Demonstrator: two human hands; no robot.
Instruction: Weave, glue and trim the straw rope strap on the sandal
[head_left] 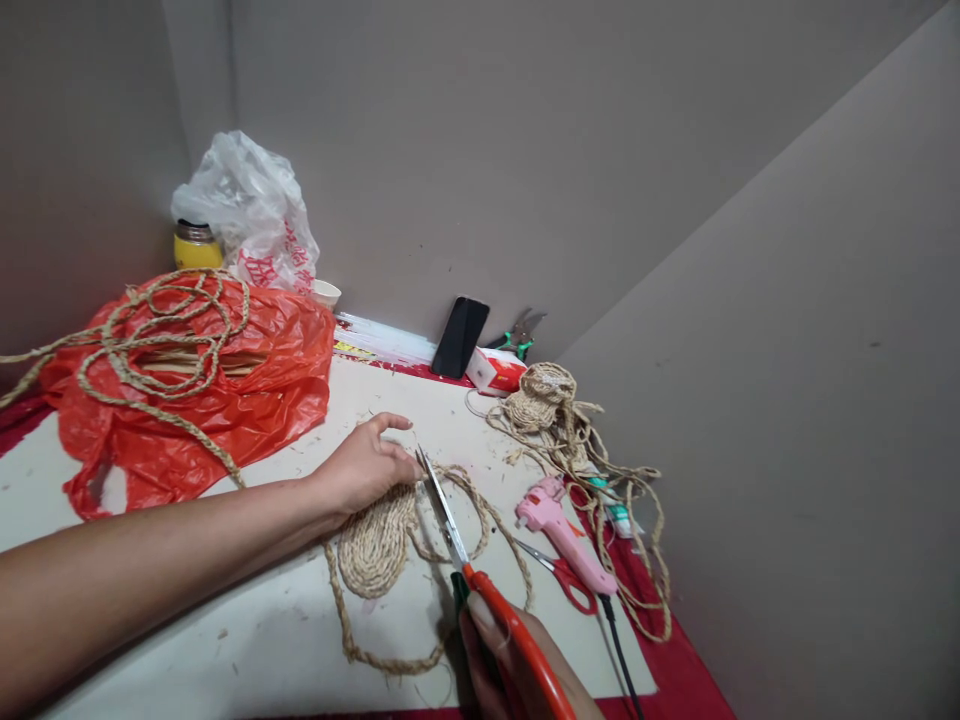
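Observation:
My left hand (367,467) presses down on the top of a flat oval coil of jute rope (375,545) that lies on the white board (247,640), fingers curled around its edge. My right hand (517,665) grips orange-handled scissors (480,580), whose blades point up toward my left fingertips, near the rope loop (469,495) that runs off the coil. The blades look nearly closed at the rope.
A pink glue gun (562,530) and small red scissors (566,580) lie right of the coil. Tangled jute (570,430) sits behind them. A red plastic bag with rope (187,380), a white bag (251,215), a yellow jar (196,247), a phone (460,337) and pliers (521,335) line the back.

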